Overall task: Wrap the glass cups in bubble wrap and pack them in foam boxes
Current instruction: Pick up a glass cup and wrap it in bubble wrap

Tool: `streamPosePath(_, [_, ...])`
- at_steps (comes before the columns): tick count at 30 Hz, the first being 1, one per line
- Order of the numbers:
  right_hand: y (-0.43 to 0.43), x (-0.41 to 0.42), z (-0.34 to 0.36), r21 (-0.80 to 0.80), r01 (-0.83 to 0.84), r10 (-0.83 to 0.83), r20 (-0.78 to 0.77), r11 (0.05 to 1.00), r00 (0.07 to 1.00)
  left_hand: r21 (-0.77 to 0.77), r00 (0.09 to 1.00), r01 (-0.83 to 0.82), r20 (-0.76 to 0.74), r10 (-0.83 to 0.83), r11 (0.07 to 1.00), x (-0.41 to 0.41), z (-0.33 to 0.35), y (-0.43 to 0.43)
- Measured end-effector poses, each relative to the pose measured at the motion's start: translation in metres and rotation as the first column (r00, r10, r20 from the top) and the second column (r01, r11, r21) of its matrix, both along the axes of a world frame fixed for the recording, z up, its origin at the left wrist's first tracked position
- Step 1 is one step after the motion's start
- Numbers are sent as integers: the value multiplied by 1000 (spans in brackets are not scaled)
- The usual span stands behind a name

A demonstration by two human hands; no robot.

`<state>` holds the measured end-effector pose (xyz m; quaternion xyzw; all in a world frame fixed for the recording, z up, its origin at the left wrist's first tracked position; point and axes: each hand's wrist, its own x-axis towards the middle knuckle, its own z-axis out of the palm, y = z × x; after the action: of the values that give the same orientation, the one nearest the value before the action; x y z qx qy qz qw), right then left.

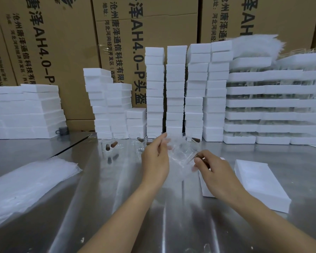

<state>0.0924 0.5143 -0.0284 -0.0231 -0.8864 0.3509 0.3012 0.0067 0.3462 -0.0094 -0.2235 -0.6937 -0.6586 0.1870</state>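
Steel table (117, 207), foam stacks (175, 92) along cartons (62, 42) behind. Left hand (155, 159) and right hand (211, 170) each pinch clear wrap (181, 152) above table centre; cup inside too blurred to confirm. Loose cups (109, 146) stand beyond. Foam box (259, 181) lies near right hand.

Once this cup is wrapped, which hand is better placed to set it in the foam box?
Probably right: the right hand is over the foam box, while the left hand sits beyond the cup.
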Motion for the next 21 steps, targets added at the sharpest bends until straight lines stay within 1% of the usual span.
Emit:
streamPosePath(4, [-2,0,-3,137,60,-66,42,989,997,-111,985,-62,-168,43,992,9,-4,5])
streamPosePath(6, [-3,0,-5,169,62,-77,84,984,993,-169,958,-67,-285,17,983,13,-7,8])
streamPosePath(8, [-5,0,-4,166,48,-63,88,985,994,-238,920,-58,-390,-41,969,19,-10,12])
streamPosePath(10, [-7,0,-3,93,19,-26,72,996,997,-285,879,-57,-468,-87,957,25,-12,17])
streamPosePath(11, [-6,-1,-3,30,1,-3,57,1000,998,-292,859,-57,-502,-102,955,30,-13,21])
streamPosePath(13, [-7,-1,3,-147,-33,43,60,989,997,-278,830,-15,-539,-143,961,40,-16,28])
streamPosePath(14, [-8,0,7,-242,-61,81,71,968,994,-269,828,35,-531,-179,962,47,-17,31])
streamPosePath(15, [-8,1,9,-343,-101,129,60,934,990,-266,829,94,-512,-223,959,53,-19,33])
streamPosePath(17, [-6,5,10,-565,-220,240,-39,795,970,-267,819,170,-497,-287,948,61,-19,35])
streamPosePath(18, [-2,7,8,-630,-258,270,-78,733,960,-252,809,186,-508,-294,950,62,-17,34])
streamPosePath(19, [1,8,5,-662,-289,300,-102,691,949,-214,805,197,-522,-282,957,61,-14,31])
streamPosePath(21, [4,4,5,-639,-314,298,-136,703,945,-89,823,167,-536,-188,982,53,-4,21])
